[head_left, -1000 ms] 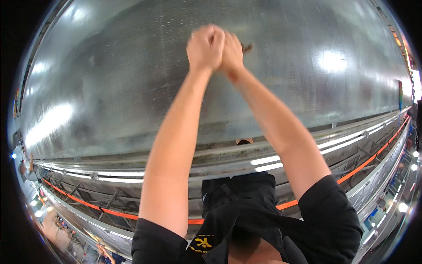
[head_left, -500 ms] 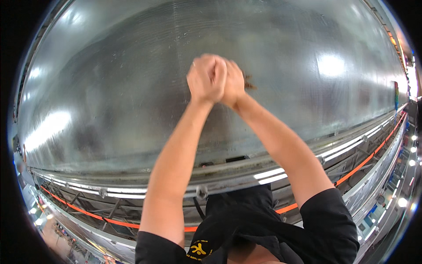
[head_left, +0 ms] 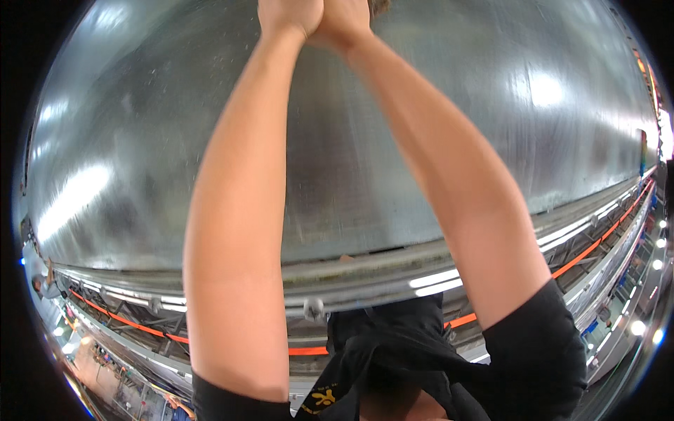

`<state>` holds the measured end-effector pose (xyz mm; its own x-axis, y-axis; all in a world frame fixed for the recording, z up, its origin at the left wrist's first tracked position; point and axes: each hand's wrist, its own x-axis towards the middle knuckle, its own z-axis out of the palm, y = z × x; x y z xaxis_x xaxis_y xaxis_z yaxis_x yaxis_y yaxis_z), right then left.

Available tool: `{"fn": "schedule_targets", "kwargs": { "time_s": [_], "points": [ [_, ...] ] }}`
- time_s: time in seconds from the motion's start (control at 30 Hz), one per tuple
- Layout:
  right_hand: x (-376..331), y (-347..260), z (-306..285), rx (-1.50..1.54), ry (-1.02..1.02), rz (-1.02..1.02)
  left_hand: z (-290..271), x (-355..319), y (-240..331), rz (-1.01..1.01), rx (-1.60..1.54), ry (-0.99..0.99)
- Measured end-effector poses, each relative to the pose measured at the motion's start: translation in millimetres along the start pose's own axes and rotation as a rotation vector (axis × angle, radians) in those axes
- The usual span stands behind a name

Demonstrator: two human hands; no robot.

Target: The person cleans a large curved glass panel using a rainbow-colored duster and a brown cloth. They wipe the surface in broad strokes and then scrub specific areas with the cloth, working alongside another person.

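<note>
My left hand [head_left: 289,15] and my right hand [head_left: 342,22] are pressed side by side at the upper edge, both arms stretched far forward over a broad, shiny grey sheet-like surface [head_left: 351,154]. The picture's edge cuts off most of their fingers. Both look closed, but what they grip, if anything, is hidden. Just right of my right hand, a small brown thing [head_left: 381,7] shows at the upper edge. Its kind cannot be made out, nor whether I hold it or it lies on the surface.
A metal rail [head_left: 379,270] runs along the surface's near edge, close to my body, with a round knob [head_left: 314,308] on it. Below runs an orange strip [head_left: 309,351]. Another person [head_left: 48,284] stands at the far left. Bright reflections lie on the surface.
Both hands have moved together away from me, from mid-surface to the upper edge, and my arms are stretched further. The brown thing beside my right hand has shifted up in the picture too.
</note>
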<state>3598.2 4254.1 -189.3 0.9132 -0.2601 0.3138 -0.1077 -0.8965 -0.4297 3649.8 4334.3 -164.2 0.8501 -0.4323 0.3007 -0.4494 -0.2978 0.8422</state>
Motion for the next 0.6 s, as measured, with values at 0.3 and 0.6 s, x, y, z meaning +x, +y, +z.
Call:
{"fn": "schedule_targets", "kwargs": {
  "time_s": [0.3,0.6],
  "points": [
    [-290,-125,-46,0.080,0.001,-0.048,-85,-290,75,0.058,-0.063,-0.013],
    [-158,-94,-13,0.109,0.124,-0.151,-77,-164,19,0.117,-0.128,-0.014]
  ]
}}
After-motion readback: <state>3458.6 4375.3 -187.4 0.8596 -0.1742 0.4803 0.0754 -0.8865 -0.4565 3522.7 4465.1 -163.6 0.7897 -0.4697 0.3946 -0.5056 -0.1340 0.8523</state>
